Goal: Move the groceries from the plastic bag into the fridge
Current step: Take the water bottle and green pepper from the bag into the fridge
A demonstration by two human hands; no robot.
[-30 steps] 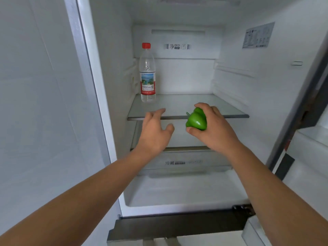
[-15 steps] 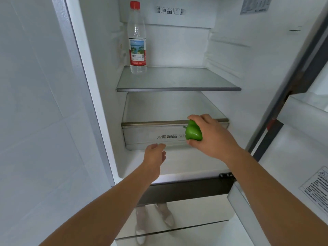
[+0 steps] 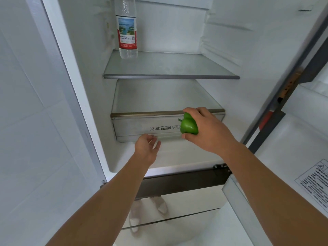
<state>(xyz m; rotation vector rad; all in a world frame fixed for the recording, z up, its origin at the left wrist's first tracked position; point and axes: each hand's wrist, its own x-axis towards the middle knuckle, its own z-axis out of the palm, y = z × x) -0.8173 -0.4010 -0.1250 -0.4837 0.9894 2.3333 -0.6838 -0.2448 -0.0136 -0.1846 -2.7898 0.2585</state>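
The fridge stands open in front of me. My right hand (image 3: 211,132) grips a green bell pepper (image 3: 189,126) in front of the right part of the crisper drawer (image 3: 142,128). My left hand (image 3: 146,148) is palm-up with fingers apart, its fingertips at the drawer's lower front edge; it holds nothing. A clear water bottle (image 3: 127,32) with a red and white label stands upright at the back left of the glass shelf (image 3: 170,77) above. The plastic bag is out of view.
The fridge door (image 3: 301,157) hangs open on the right, with a printed sticker. A white wall panel (image 3: 35,121) borders the left. Below the compartment a glossy lower front (image 3: 177,210) reflects my shoes.
My view has tilted down from the glass shelf to the crisper drawer. Both hands have dropped: the left from the shelf's edge to the drawer's lower edge, the right with the pepper to the drawer's front.
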